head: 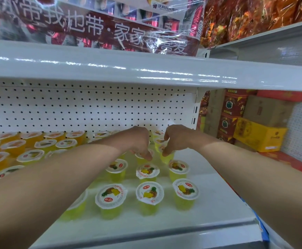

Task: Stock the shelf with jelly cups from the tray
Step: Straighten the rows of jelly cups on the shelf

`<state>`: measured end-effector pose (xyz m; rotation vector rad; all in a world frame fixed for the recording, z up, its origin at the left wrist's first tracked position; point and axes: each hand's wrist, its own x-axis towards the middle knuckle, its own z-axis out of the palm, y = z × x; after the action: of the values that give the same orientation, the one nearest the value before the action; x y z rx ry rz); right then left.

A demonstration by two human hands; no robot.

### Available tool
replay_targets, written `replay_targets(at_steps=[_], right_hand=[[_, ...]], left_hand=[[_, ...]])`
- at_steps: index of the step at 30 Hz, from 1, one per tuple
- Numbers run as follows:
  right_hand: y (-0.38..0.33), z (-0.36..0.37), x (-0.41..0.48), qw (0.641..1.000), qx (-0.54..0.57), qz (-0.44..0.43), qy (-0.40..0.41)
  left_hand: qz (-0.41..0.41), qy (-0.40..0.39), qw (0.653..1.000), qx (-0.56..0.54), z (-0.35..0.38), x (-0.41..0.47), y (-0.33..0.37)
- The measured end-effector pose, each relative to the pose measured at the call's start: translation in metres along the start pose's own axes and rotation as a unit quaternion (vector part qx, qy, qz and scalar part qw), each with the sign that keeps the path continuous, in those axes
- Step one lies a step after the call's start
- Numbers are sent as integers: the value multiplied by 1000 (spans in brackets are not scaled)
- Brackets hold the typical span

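Observation:
Yellow pineapple jelly cups (147,171) with white foil lids stand in rows on the white shelf (218,203). Both my arms reach deep into the shelf. My left hand (139,142) curls its fingers down onto the lid of a cup (141,156) in a back row. Beside it my right hand (175,139) pinches the rim of another yellow cup (167,158). Orange jelly cups (30,155) fill the shelf's left side. No tray is in view.
A white pegboard back panel (92,108) stands behind the cups. The upper shelf's edge (146,69) hangs just above my hands and bears shrink-wrapped red packs (101,27). Cardboard boxes (258,133) are stacked to the right.

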<state>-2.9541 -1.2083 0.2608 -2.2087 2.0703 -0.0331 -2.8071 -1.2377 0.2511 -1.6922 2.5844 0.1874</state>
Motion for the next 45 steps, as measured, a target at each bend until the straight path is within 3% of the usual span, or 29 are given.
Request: replay_targets(at_steps=[9, 16, 22, 31, 35, 38, 45], right_hand=[[7, -9, -23, 999, 27, -7, 15], [1, -10, -53, 994, -68, 7, -88], [2, -4, -61, 994, -75, 10, -81], [6, -4, -55, 994, -67, -5, -89], [10, -12, -49, 1000, -4, -5, 4], [15, -13, -37, 996, 57, -1, 65], [25, 14, 4, 997, 45, 21, 60]], left_hand=[[10, 46, 999, -3, -12, -22, 2], [-10, -80, 997, -7, -2, -46, 16], [-9, -62, 997, 34, 4, -53, 21], [-10, -31, 999, -5, 2, -51, 15], [-44, 54, 996, -48, -19, -46, -3], [-66, 56, 992, -87, -24, -39, -9], [-50, 25, 992, -114, -2, -24, 4]])
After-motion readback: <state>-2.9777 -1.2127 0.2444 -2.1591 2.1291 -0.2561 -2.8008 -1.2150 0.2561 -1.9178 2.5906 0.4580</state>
